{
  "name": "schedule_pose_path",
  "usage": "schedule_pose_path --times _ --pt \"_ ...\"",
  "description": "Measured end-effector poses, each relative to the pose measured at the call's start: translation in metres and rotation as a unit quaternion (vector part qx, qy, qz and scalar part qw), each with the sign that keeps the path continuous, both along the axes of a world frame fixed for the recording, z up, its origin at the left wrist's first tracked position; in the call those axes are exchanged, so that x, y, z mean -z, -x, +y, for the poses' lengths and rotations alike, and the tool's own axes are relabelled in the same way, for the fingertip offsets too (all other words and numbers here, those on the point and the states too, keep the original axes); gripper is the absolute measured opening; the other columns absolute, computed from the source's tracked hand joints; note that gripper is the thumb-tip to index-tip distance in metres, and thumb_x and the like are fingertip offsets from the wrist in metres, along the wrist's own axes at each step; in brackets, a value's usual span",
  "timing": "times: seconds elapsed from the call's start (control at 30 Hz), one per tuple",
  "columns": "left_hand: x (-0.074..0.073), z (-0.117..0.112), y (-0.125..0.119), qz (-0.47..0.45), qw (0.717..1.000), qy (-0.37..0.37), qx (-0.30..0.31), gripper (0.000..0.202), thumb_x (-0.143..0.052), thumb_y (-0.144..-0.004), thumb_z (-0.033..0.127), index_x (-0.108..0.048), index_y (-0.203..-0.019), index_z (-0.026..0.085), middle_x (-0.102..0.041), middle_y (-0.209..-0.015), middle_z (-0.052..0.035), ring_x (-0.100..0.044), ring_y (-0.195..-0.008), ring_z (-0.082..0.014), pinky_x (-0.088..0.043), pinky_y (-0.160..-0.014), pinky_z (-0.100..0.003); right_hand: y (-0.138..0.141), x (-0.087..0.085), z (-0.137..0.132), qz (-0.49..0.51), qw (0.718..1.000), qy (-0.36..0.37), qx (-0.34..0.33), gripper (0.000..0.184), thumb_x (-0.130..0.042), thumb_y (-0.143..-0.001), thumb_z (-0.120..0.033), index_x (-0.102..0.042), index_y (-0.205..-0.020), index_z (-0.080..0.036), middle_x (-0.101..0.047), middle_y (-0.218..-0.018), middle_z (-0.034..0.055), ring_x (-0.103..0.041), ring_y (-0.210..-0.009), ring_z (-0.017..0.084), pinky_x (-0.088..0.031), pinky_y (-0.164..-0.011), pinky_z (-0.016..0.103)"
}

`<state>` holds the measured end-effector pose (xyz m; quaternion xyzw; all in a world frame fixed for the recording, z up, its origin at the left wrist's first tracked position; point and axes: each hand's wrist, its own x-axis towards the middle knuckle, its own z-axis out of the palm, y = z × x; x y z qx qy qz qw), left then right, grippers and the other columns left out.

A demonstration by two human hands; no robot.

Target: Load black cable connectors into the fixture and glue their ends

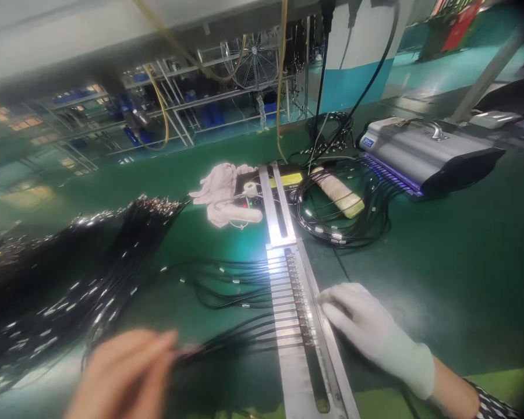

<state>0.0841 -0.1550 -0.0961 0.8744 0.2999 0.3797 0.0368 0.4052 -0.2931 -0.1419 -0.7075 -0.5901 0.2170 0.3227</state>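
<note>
The left hand (128,369) is blurred near black cables (229,340), the right hand (369,320) curled beside a slotted fixture (293,369); neither grip can be told.

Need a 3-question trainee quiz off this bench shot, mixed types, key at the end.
1. Which hand wears a white glove?
2. True or false: all the black cables lie across the slotted metal fixture.
3. Violet light shows under which thing?
A. The fan
B. The grey machine with a handle
C. The pale cloth bundle

Key:
1. The right hand.
2. False; many lie in a heap to the left, others in a coil beyond it.
3. B
</note>
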Motion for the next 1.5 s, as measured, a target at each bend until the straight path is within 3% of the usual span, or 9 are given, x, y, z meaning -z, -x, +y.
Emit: schedule_pose_path --times 0.1,0.17,0.23,0.33,0.47,0.87,1.17,1.4,1.5 --pt "0.021 -0.026 -0.052 0.118 0.969 -0.025 0.215 0.021 -0.045 -0.100 0.018 -0.066 -0.102 0.019 -0.068 -0.089 -0.0057 -0.065 -0.082 -0.0160 -0.056 -0.071 -0.023 0.000 -0.001 0.000 0.001 1.000 -0.001 -0.002 0.019 -0.047 -0.099 -0.028 -0.065 -0.094 -0.024 -0.070 -0.091 0.0037 -0.064 -0.087 0.024 -0.049 -0.078 0.039" --pt "0.039 -0.040 -0.081 0.128 0.949 -0.001 0.290 0.029 -0.036 -0.103 0.017 -0.065 -0.099 0.016 -0.065 -0.075 -0.0044 -0.063 -0.067 -0.0138 -0.055 -0.062 -0.021 0.000 -0.002 0.000 0.005 1.000 -0.009 -0.001 0.019 -0.046 -0.099 -0.028 -0.064 -0.094 -0.024 -0.070 -0.091 0.0038 -0.063 -0.087 0.024 -0.048 -0.078 0.039" --pt "0.052 -0.043 -0.091 0.127 0.938 0.025 0.322 0.031 -0.032 -0.104 0.019 -0.063 -0.107 0.013 -0.063 -0.071 -0.0048 -0.060 -0.061 -0.0140 -0.053 -0.056 -0.022 0.000 -0.004 0.000 0.010 1.000 -0.017 -0.002 0.020 -0.045 -0.099 -0.026 -0.064 -0.095 -0.024 -0.069 -0.089 0.0037 -0.062 -0.086 0.024 -0.048 -0.077 0.039" --pt "0.057 -0.033 -0.078 0.151 0.935 0.064 0.315 0.030 -0.037 -0.103 0.024 -0.059 -0.121 0.013 -0.059 -0.074 -0.0055 -0.059 -0.064 -0.0151 -0.051 -0.054 -0.023 0.001 -0.005 0.000 0.013 1.000 -0.010 -0.004 0.019 -0.045 -0.098 -0.024 -0.064 -0.093 -0.023 -0.068 -0.086 0.0032 -0.062 -0.083 0.023 -0.048 -0.076 0.039" --pt "0.054 -0.024 -0.058 0.195 0.929 0.091 0.300 0.032 -0.045 -0.101 0.029 -0.059 -0.127 0.015 -0.056 -0.077 -0.0051 -0.058 -0.065 -0.0150 -0.052 -0.055 -0.023 0.001 -0.007 0.002 0.007 1.000 0.003 0.003 0.021 -0.046 -0.099 -0.024 -0.064 -0.090 -0.023 -0.066 -0.082 0.0028 -0.060 -0.079 0.022 -0.048 -0.073 0.038" --pt "0.042 -0.026 -0.072 0.187 0.937 -0.010 0.294 0.036 -0.034 -0.105 0.029 -0.064 -0.116 0.013 -0.065 -0.080 -0.0067 -0.066 -0.071 -0.0166 -0.058 -0.066 -0.026 0.002 -0.008 0.003 0.005 1.000 -0.010 -0.001 0.022 -0.043 -0.100 -0.026 -0.060 -0.086 -0.024 -0.061 -0.075 0.0016 -0.057 -0.075 0.022 -0.043 -0.070 0.035" --pt "0.048 -0.034 -0.062 0.253 0.927 -0.094 0.260 0.033 -0.036 -0.104 0.025 -0.061 -0.124 0.017 -0.074 -0.091 -0.0044 -0.072 -0.076 -0.0197 -0.060 -0.068 -0.029 0.000 -0.005 0.001 0.016 1.000 -0.007 -0.007 0.021 -0.044 -0.100 -0.024 -0.063 -0.091 -0.022 -0.061 -0.078 0.0020 -0.056 -0.077 0.022 -0.043 -0.072 0.037" --pt "0.064 -0.034 -0.058 0.200 0.946 0.013 0.256 0.033 -0.033 -0.105 0.021 -0.061 -0.122 0.017 -0.071 -0.102 -0.0082 -0.068 -0.094 -0.0170 -0.056 -0.086 -0.027 0.000 -0.005 0.001 0.030 0.999 -0.014 -0.009 0.020 -0.045 -0.100 -0.023 -0.063 -0.092 -0.023 -0.062 -0.079 0.0008 -0.056 -0.077 0.021 -0.042 -0.072 0.036" --pt "0.068 -0.037 -0.052 0.179 0.953 0.061 0.238 0.032 -0.036 -0.105 0.025 -0.062 -0.123 0.022 -0.066 -0.096 -0.0078 -0.064 -0.087 -0.0159 -0.055 -0.079 -0.027 0.000 -0.005 0.002 0.029 1.000 -0.004 -0.008 0.021 -0.045 -0.100 -0.024 -0.063 -0.091 -0.023 -0.062 -0.079 0.0008 -0.056 -0.077 0.021 -0.042 -0.072 0.036"
